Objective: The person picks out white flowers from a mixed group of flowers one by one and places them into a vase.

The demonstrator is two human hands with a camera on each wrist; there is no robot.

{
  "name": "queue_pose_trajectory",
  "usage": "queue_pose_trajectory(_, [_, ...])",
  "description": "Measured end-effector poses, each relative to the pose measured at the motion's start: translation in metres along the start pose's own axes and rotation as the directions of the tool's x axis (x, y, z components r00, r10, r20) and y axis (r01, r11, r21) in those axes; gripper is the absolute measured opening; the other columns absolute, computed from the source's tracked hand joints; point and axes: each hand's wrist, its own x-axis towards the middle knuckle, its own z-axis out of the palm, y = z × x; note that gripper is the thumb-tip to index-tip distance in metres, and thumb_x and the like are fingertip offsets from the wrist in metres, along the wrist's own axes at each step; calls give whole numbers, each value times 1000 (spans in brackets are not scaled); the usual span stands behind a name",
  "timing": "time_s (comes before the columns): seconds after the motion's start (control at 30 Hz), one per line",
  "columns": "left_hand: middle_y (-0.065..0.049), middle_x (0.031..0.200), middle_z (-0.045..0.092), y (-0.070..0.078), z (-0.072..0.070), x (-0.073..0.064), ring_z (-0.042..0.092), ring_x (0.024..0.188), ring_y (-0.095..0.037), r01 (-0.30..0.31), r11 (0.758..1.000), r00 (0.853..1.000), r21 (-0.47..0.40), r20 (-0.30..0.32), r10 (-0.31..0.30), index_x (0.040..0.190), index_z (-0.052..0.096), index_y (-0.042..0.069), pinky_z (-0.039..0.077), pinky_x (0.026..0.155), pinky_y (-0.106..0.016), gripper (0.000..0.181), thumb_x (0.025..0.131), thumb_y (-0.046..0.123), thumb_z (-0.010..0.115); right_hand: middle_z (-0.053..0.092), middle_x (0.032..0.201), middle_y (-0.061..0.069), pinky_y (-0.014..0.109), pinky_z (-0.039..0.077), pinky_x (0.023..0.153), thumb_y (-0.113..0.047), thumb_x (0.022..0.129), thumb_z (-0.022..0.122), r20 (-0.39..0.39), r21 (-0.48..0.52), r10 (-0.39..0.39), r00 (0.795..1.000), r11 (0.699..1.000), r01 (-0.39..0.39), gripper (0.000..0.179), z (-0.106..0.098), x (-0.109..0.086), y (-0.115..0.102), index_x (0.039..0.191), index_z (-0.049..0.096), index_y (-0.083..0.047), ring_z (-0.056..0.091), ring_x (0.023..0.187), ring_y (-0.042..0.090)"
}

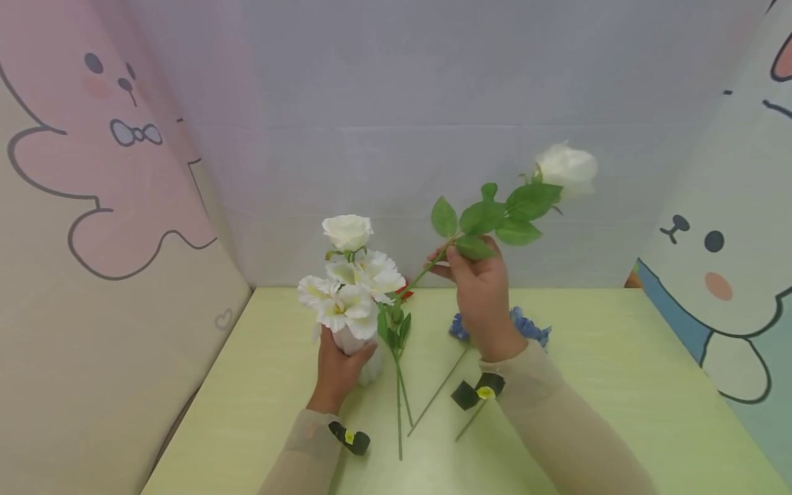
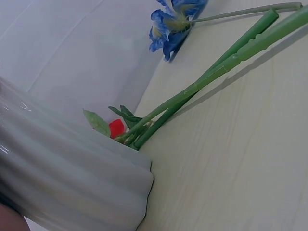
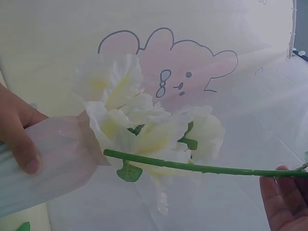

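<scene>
My left hand (image 1: 339, 368) grips a white ribbed vase (image 2: 72, 173) that stands on the table. White ruffled flowers (image 1: 346, 295) and a white rose (image 1: 348, 232) rise out of its mouth. Up and to the right, my right hand (image 1: 482, 295) pinches the green stem (image 3: 207, 168) of another white rose (image 1: 568, 168), just below its leaves. That rose slants, bloom up to the right. In the right wrist view the stem's cut end lies close beside the vase mouth, overlapping the white petals.
Green stems (image 1: 399, 405) with a red flower (image 2: 117, 128) lie on the table (image 1: 247, 412) right of the vase. Blue flowers (image 1: 531, 328) on long stems lie further right, partly behind my right forearm. A pale curtain wall (image 1: 396, 172) stands behind, with cartoon-printed sheets on both sides.
</scene>
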Motion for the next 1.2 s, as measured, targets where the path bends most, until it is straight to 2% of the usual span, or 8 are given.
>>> queue_pose_trajectory(0.27, [-18,136,53,-1,0,0,52,119,-33,-47,999,999,-16,-12,47,150,36,8,40,101,-55,85,80,1,85,63,104,18,51,57,89,-4,106,55,-14,5,-58,998,998,58,22,2,1,0,121,48,10,68,98,32])
queue_pose_trajectory(0.43, [-17,136,53,-3,0,0,52,119,-32,-46,999,999,-19,-13,46,151,36,10,40,100,-54,85,81,3,85,63,104,17,52,56,90,-4,106,55,-6,0,-84,996,997,84,14,3,1,4,120,53,-1,68,99,32])
queue_pose_trajectory(0.73, [-18,137,53,-3,1,0,52,119,-31,-51,998,999,-26,-14,51,151,37,11,40,100,-53,86,81,3,86,61,105,25,51,56,90,-5,106,55,-35,1,-96,995,995,97,16,0,1,10,120,51,3,65,100,40])
queue_pose_trajectory(0.97, [-16,139,52,-4,1,0,51,121,-30,-35,999,999,-18,-12,34,152,35,9,39,101,-52,88,80,2,85,60,106,26,53,55,92,-4,106,55,-68,25,-79,995,996,81,13,-1,0,13,119,54,-4,66,100,35])
queue_pose_trajectory(1.2, [-10,140,52,-44,5,7,51,120,-30,-38,999,999,-29,-19,38,154,33,17,39,100,-54,94,79,5,88,53,109,39,61,50,94,-3,106,54,-72,79,-45,996,996,51,19,3,-4,12,122,48,7,67,101,36])
